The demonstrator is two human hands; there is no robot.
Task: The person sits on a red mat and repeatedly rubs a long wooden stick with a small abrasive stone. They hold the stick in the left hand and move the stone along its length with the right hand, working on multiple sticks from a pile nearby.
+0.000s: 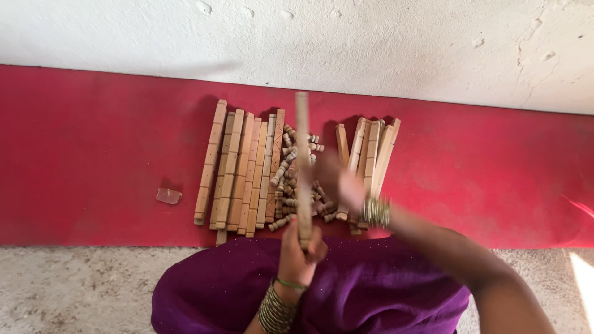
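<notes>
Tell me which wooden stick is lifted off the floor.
The one in the left hand: this stick stands upright above the pegs, while the other sticks lie flat on the red strip.

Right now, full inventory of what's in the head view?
held wooden strip: one, light brown, upright in the left hand
left stack of strips: about eight, light brown, side by side on the red floor band
right stack of strips: about five, light brown, partly behind the right hand
small pegs: many, pale wood, heaped between the stacks
clear scrap: one, translucent, left of the stacks
red floor band: one, below the white wall
purple garment: one, on lap
left hand: gripping the strip's lower end, bangles on wrist
right hand: blurred, over the pegs
</notes>
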